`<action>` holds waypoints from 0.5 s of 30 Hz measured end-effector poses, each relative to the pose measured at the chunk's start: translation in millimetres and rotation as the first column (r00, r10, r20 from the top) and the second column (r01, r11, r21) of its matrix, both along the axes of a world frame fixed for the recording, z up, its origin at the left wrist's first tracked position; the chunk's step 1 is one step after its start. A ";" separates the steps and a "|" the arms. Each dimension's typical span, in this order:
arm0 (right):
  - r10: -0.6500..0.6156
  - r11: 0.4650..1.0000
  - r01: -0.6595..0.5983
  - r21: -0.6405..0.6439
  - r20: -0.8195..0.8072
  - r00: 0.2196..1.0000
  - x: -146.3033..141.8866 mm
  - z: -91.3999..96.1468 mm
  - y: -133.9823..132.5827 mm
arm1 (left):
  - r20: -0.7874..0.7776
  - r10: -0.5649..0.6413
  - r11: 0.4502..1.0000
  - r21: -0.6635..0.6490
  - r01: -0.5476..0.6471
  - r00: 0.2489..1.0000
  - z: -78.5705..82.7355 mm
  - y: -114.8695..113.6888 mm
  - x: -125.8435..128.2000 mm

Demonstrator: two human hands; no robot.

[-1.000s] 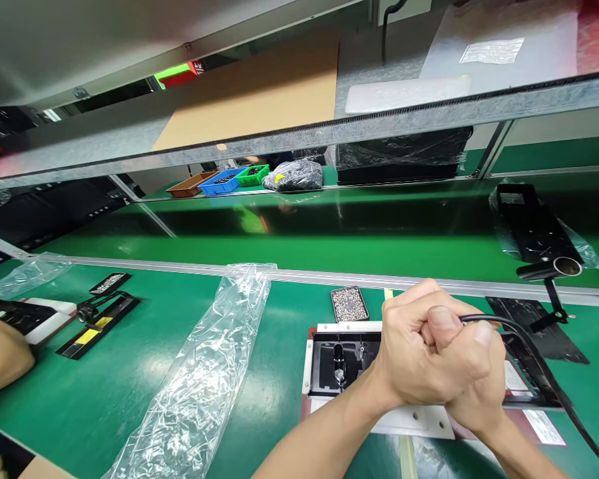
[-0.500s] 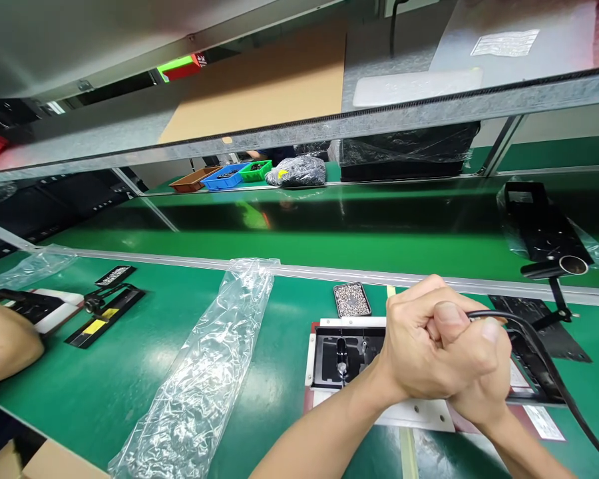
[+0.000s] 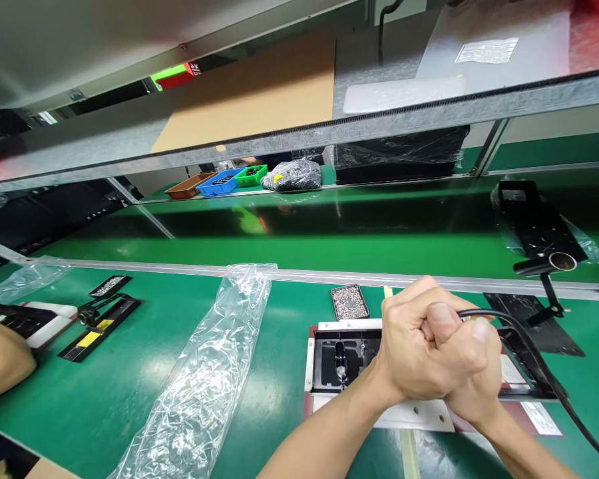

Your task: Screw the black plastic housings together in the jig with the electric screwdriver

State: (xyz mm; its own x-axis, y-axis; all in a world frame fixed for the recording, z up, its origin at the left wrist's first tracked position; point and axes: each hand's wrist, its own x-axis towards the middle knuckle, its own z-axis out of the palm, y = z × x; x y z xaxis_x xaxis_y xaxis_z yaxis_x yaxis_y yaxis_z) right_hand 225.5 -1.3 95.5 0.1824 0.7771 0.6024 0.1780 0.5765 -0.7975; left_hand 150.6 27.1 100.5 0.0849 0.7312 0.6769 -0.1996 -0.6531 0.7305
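Observation:
My left hand (image 3: 404,352) and my right hand (image 3: 472,359) are closed tightly together, fingers wrapped and thumbs on top. A black cable (image 3: 519,324) comes out between them and curves down to the right. Whatever it joins inside my grip is hidden. Below my hands lies a long black metal housing (image 3: 324,372), its inside facing up, in a white and dark red fixture (image 3: 307,406). My forearms and hands cover its middle. A small square dish (image 3: 350,303) of tiny metal parts, apparently screws, sits just behind the fixture.
A clear plastic bag (image 3: 199,386) lies left of the fixture. Black bracket parts (image 3: 100,329) lie near another person's arm (image 3: 2,359). At right stand a black stand part (image 3: 549,266) and a dark plate (image 3: 534,322). A metal rail (image 3: 329,276) borders the green belt; a shelf (image 3: 404,106) hangs above.
The whole view has shifted slightly, so the bench and shelf appear a little further left. My hands keep the same clasp, and the cable leaves them the same way.

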 end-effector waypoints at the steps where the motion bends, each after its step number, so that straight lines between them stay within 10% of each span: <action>1: 0.001 1.000 -0.001 -0.003 -0.005 1.000 0.1 -1.3 -0.1 | -0.006 -0.002 1.000 -0.006 0.002 1.000 0.1 -0.2 -0.3; 15: -0.012 1.000 0.012 -0.007 0.029 1.000 1.2 -0.1 -0.2 | 0.046 -0.008 1.000 0.021 0.007 0.999 -4.0 0.9 0.9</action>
